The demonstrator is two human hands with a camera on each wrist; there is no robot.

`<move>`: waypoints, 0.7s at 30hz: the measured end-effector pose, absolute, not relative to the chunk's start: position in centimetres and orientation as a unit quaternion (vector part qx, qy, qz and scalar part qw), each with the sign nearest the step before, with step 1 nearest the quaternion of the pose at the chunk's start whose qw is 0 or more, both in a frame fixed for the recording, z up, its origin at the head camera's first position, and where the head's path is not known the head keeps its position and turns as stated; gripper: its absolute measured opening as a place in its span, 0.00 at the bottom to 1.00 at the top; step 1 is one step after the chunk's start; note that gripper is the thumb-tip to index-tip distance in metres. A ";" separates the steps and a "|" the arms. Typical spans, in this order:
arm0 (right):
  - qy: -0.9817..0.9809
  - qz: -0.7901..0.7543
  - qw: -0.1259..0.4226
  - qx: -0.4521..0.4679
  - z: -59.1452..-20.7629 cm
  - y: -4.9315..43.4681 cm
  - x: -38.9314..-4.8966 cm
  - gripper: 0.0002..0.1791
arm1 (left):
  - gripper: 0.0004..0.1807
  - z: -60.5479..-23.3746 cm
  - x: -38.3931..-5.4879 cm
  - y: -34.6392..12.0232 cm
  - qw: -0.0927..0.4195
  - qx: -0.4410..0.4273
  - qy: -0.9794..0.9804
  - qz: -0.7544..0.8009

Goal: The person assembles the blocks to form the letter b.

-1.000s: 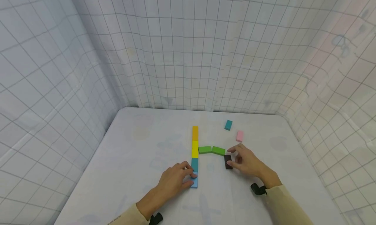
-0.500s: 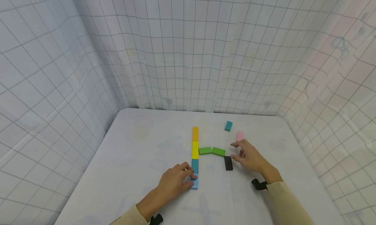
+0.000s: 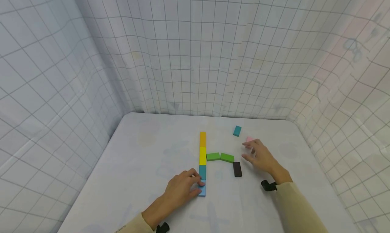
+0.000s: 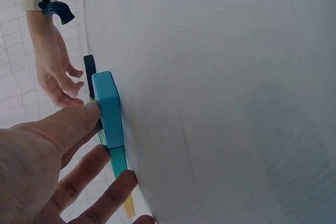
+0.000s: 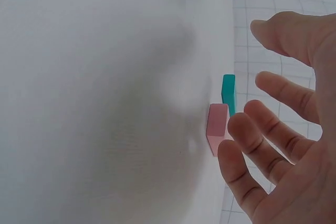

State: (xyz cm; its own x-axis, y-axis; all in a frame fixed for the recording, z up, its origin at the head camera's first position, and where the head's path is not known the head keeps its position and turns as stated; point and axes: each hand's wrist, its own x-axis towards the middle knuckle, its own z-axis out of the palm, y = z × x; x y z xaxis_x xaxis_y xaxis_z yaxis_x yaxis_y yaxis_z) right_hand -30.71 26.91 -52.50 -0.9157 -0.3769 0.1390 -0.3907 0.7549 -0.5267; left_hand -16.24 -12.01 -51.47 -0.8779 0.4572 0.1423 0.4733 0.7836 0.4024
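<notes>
My left hand (image 3: pixel 181 188) rests at the near end of a straight row of blocks. Its thumb and fingertips touch the light blue block (image 4: pixel 108 109), with one finger beside the teal block (image 3: pixel 202 172). Further along that row lie a yellow block (image 3: pixel 202 156) and an orange block (image 3: pixel 202 139). My right hand (image 3: pixel 262 158) hovers with spread, loosely bent fingers and holds nothing. Its fingers partly cover a pink block (image 5: pixel 217 120) in the head view. Left of this hand lies a black block (image 3: pixel 237 169), its far end close to a green block (image 3: pixel 227 157).
Another green block (image 3: pixel 213 156) lies between the yellow block and the first green one. A loose teal block (image 3: pixel 237 131) lies farther back, beyond the pink one. Gridded white curtains (image 3: pixel 195 57) enclose the white table (image 3: pixel 146 152) at the back and sides.
My right hand has let go of the black block and moved away from it, toward the pink block. My left hand has stayed at the light blue block.
</notes>
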 end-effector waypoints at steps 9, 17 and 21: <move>-0.942 0.280 0.028 0.185 -52.9 27.2 -32.1 0.29 | 0.12 -51.4 -16.3 -12.0 0.026 -0.250 -0.942 -0.223; -0.943 0.285 0.025 0.173 -53.4 27.5 -33.0 0.32 | 0.11 -51.4 -16.2 -12.0 0.026 -0.251 -0.941 -0.225; -0.940 0.289 0.037 0.178 -54.1 27.9 -33.6 0.34 | 0.11 -51.5 -16.2 -12.1 0.026 -0.253 -0.941 -0.225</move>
State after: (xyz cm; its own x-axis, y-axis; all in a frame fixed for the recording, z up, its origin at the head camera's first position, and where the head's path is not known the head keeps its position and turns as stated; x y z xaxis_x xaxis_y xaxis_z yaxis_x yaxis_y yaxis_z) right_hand -33.60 27.92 -54.06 -0.9340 -0.3131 0.1719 -0.3556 0.7698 -0.5301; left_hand -16.16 -12.08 -51.47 -0.8709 0.4635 0.1633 0.4872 0.7709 0.4102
